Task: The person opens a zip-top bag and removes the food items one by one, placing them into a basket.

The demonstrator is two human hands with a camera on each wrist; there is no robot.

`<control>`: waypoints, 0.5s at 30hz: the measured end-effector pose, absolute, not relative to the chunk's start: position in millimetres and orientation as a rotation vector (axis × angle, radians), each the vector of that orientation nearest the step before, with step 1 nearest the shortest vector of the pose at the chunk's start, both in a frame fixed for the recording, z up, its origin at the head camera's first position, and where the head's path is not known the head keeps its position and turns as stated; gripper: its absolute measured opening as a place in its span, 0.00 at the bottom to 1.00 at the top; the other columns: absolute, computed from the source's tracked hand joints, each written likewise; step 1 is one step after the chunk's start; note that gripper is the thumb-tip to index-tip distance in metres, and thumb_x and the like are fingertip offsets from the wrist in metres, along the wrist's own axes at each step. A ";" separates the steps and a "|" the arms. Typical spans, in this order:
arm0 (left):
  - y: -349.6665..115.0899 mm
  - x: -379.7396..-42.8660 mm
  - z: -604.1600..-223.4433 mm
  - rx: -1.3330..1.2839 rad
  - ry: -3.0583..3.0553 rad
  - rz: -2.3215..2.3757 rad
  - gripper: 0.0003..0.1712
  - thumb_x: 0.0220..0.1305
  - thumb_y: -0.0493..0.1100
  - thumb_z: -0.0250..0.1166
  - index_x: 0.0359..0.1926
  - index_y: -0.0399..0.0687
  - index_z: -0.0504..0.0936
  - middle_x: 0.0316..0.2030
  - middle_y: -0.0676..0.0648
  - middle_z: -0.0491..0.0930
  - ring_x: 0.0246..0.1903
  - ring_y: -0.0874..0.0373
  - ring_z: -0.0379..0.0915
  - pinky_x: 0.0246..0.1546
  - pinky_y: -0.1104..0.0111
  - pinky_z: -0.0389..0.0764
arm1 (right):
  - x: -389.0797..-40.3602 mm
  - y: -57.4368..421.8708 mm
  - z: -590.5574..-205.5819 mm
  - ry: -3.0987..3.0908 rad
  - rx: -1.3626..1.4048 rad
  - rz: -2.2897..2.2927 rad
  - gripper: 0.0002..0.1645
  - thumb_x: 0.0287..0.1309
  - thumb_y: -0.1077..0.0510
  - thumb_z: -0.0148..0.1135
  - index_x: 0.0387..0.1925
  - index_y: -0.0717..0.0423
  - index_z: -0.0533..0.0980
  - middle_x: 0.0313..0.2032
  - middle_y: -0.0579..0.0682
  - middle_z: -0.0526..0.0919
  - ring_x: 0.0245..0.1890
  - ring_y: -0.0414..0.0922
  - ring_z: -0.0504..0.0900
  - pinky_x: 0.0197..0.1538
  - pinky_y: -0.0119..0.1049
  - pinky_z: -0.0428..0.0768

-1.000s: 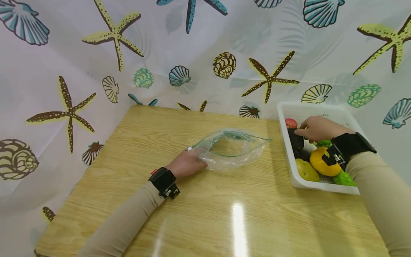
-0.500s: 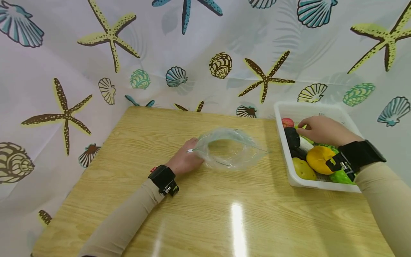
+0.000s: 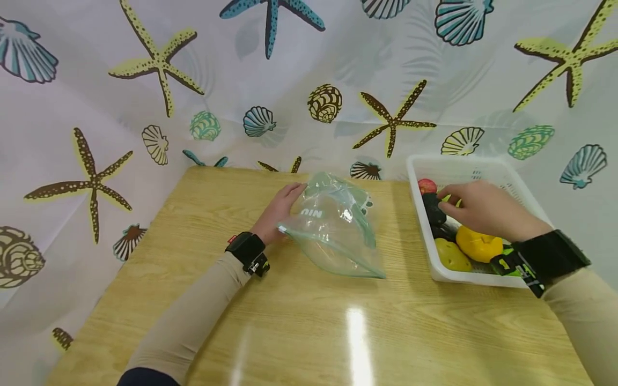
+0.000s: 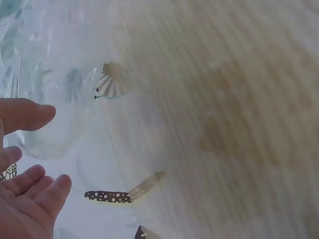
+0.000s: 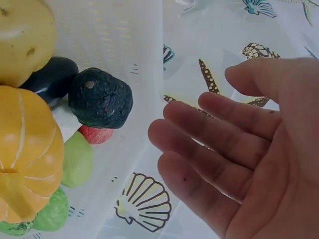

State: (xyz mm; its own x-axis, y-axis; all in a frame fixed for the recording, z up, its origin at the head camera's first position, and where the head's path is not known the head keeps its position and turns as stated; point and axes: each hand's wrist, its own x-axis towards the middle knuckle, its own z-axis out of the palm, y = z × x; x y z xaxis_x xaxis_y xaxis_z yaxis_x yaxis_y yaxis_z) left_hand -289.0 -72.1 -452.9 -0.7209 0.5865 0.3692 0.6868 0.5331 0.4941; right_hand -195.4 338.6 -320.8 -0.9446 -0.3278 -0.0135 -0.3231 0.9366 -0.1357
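Observation:
A clear zip bag [image 3: 333, 236] lies on the table, its green-edged mouth facing the front right. My left hand [image 3: 277, 214] is at the bag's left side, fingers extended; in the left wrist view the thumb [image 4: 30, 114] stands apart from the fingers with nothing gripped. Above the white basket [image 3: 475, 280] hovers my right hand [image 3: 492, 209], its fingers loosely bent and holding nothing. Near its fingertips in the head view is a dark wrinkled avocado [image 5: 101, 98]. A yellow pumpkin [image 5: 30, 149], a potato [image 5: 25, 42] and a dark eggplant [image 5: 54, 82] lie close by.
The basket also holds a small red fruit [image 3: 427, 186] and green produce [image 5: 77, 162]. A wooden table [image 3: 270, 332] carries bag and basket. Behind it hangs a white sheet [image 3: 289, 80] printed with starfish and shells.
The bag has tipped over, its mouth swinging from upward to the front. My left hand has moved forward along its side and straightened its fingers. My right hand stays over the basket.

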 end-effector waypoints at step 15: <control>-95.3 -291.6 -443.7 -0.986 -2.818 -0.863 0.33 0.67 0.30 0.48 0.72 0.46 0.56 0.64 0.43 0.63 0.62 0.54 0.54 0.61 0.56 0.65 | -181.3 337.7 -316.7 3.123 -0.562 -0.205 0.16 0.62 0.54 0.58 0.48 0.58 0.80 0.35 0.53 0.84 0.29 0.45 0.76 0.34 0.47 0.80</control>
